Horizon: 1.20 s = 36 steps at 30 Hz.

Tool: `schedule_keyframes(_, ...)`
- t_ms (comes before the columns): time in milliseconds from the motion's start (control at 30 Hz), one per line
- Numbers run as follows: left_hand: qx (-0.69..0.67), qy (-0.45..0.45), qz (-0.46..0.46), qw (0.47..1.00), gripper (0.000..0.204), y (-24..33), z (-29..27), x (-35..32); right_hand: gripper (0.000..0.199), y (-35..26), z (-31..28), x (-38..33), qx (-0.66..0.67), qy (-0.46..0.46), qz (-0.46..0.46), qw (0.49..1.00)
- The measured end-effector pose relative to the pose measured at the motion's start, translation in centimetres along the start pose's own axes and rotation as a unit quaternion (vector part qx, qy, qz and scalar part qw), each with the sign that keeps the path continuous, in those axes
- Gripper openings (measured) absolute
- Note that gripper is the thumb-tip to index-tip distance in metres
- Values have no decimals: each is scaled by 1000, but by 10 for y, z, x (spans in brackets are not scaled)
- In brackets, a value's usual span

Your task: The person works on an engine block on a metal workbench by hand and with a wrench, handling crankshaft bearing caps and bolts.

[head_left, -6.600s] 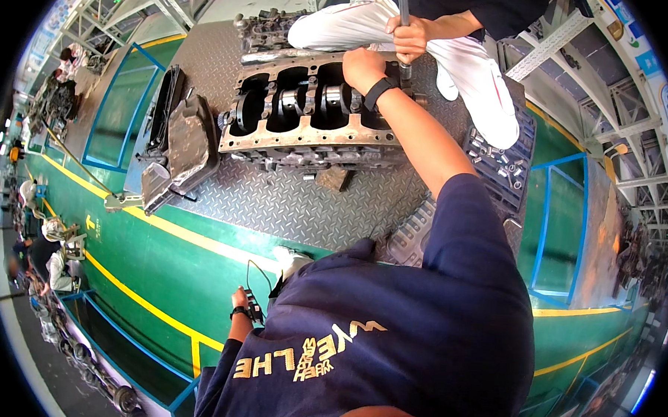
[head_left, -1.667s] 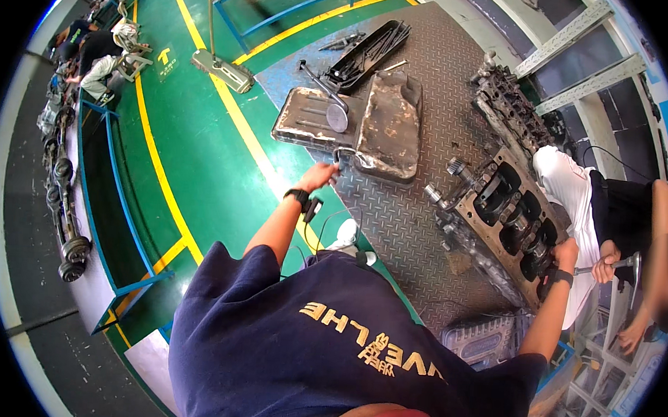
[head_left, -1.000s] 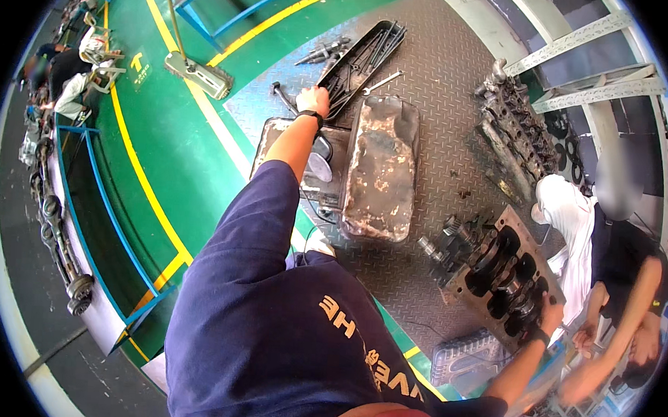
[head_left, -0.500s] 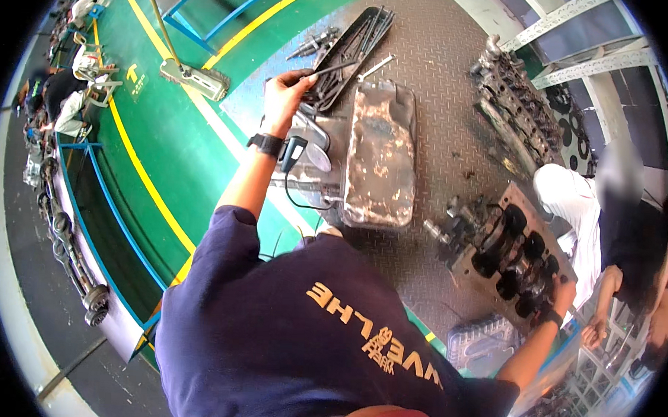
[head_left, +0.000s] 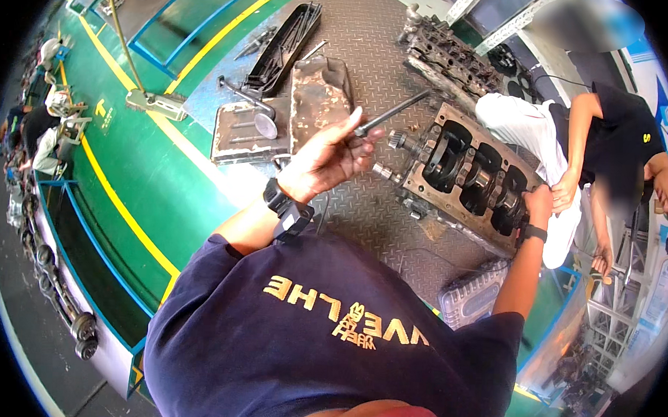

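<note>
My left hand grips a long dark metal rod between thumb and fingers, its far end slanting up toward the engine block. The rod's near end is partly hidden by the fingers. The block lies at the right with its crankcase upward, the crankshaft showing inside. My right hand is closed on the block's right end; its fingertips are hidden. A co-worker's hand is close beside it.
Left of the block are a rusty oil pan, a flat metal cover with an engine valve, and a black tray of rods. A cylinder head lies behind. A grey plastic case sits near my right arm.
My left hand has come away from the black tray with the rod, moving right and nearer, toward the block. My right hand stays at the block's end. The view has shifted right.
</note>
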<state>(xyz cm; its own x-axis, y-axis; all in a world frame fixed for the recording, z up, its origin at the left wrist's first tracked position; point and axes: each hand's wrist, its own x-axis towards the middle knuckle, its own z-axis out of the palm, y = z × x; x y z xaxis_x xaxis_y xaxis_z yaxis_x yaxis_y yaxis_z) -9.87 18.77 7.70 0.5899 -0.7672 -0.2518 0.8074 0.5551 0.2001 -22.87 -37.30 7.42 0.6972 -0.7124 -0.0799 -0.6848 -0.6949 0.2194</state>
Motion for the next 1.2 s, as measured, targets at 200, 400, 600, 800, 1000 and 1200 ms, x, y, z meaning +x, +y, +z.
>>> schedule_keyframes(200, -31, -29, -25, 999, 28, -26, 25, -15, 58, 25, 28, 14, -8, 63, 20, 998)
schedule_keyframes(400, -65, 19, 1, 998, 26, -24, 26, -20, 59, 2, 15, 22, 39, -15, 9, 999)
schedule_keyframes(600, -22, -35, -4, 999, 26, -22, 33, -11, 55, 62, 51, 36, 110, -9, -67, 992)
schedule_keyframes(800, -38, 44, 51, 997, 30, -6, 22, -25, 60, 8, 9, 34, -3, -55, -57, 997)
schedule_keyframes(1000, -39, 84, 47, 995, 29, -2, 8, -7, 51, 4, -8, 0, 99, 30, 37, 994)
schedule_keyframes(1200, 6, 95, 46, 994, 23, -17, 13, 5, 58, 23, -9, 7, 218, -35, -102, 970)
